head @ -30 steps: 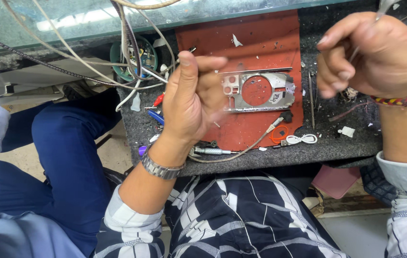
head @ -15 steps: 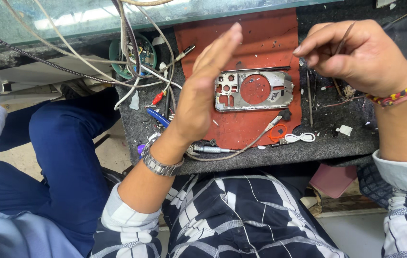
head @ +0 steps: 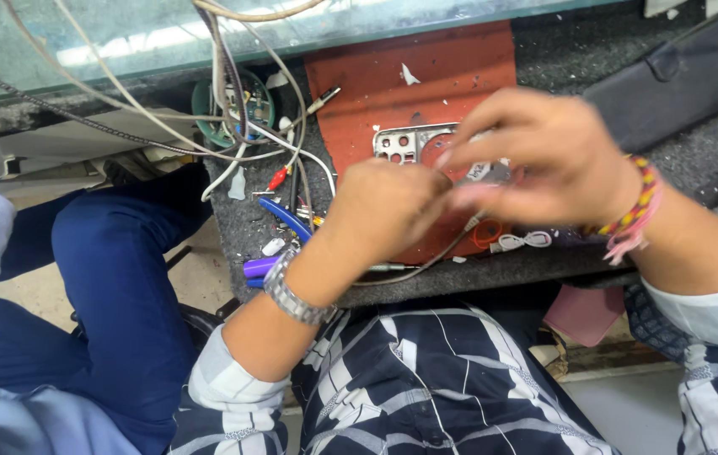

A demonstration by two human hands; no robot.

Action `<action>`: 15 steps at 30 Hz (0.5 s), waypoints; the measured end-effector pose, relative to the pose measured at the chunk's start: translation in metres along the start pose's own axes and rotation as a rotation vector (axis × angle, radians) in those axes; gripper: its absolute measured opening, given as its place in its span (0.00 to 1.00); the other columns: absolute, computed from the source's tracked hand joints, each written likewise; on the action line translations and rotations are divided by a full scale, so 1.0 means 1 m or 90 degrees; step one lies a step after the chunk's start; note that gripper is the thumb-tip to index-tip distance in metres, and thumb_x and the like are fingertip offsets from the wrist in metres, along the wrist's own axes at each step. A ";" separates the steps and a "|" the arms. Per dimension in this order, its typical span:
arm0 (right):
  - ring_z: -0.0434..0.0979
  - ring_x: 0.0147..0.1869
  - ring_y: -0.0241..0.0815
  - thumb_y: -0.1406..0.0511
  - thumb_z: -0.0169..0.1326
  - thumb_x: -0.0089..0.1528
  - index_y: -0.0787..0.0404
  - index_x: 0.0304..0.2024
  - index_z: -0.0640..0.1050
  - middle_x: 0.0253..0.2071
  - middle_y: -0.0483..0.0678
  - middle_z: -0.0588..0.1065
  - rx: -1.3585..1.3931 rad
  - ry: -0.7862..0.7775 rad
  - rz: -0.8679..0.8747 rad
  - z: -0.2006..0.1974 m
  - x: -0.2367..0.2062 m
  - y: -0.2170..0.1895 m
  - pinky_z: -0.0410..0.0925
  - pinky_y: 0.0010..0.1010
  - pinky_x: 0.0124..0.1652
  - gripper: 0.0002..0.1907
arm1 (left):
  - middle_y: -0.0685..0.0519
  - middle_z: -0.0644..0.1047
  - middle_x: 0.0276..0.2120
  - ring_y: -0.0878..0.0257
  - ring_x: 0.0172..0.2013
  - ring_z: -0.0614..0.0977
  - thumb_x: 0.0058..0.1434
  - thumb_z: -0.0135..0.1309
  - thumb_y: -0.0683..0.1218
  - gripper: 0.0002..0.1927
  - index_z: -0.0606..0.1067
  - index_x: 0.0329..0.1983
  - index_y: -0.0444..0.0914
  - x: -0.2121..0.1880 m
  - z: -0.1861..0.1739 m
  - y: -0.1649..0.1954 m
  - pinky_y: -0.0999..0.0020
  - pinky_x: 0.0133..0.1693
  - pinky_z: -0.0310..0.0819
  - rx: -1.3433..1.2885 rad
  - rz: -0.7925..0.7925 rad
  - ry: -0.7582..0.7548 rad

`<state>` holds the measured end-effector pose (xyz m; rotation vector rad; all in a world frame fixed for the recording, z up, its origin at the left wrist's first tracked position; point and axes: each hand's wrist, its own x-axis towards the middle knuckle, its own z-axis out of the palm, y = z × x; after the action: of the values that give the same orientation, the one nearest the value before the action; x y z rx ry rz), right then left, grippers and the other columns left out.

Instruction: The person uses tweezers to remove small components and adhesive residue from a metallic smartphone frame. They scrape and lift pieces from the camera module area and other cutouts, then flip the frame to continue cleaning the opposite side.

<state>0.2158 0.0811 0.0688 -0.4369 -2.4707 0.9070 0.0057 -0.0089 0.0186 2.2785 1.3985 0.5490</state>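
Note:
A silver metal phone frame (head: pixel 401 143) lies on a red mat (head: pixel 426 76) on the dark workbench (head: pixel 249 219). My left hand (head: pixel 384 211), a metal watch on its wrist, is curled into a fist over the near part of the frame and covers it. My right hand (head: pixel 536 160), with a beaded wristband, is blurred; its fingertips point left and meet the left hand's knuckles above the frame. I cannot make out anything held between the fingers of either hand.
Tangled white and grey wires (head: pixel 241 126) run over a round green part (head: pixel 233 105) at the bench's left. A blue-handled tool (head: pixel 287 219) and a purple handle (head: pixel 258 268) lie near my left wrist. A black pouch (head: pixel 679 76) sits at the right. Another person's blue-trousered leg (head: pixel 106 278) is at the left.
My left hand has gone from open and raised to a fist lowered over the frame. My right hand has swung down and left from the upper right to meet it.

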 end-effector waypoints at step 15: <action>0.81 0.39 0.51 0.45 0.66 0.50 0.62 0.44 0.78 0.39 0.54 0.79 -0.082 -0.593 0.044 0.094 0.072 -0.128 0.75 0.42 0.37 0.32 | 0.49 0.78 0.40 0.51 0.45 0.79 0.68 0.57 0.54 0.15 0.79 0.49 0.41 -0.029 0.000 0.048 0.55 0.49 0.71 -0.110 0.123 -0.002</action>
<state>0.0889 -0.0301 0.1142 -0.1397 -3.3787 1.1627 0.0294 -0.0546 0.0409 2.2844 1.0890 0.6977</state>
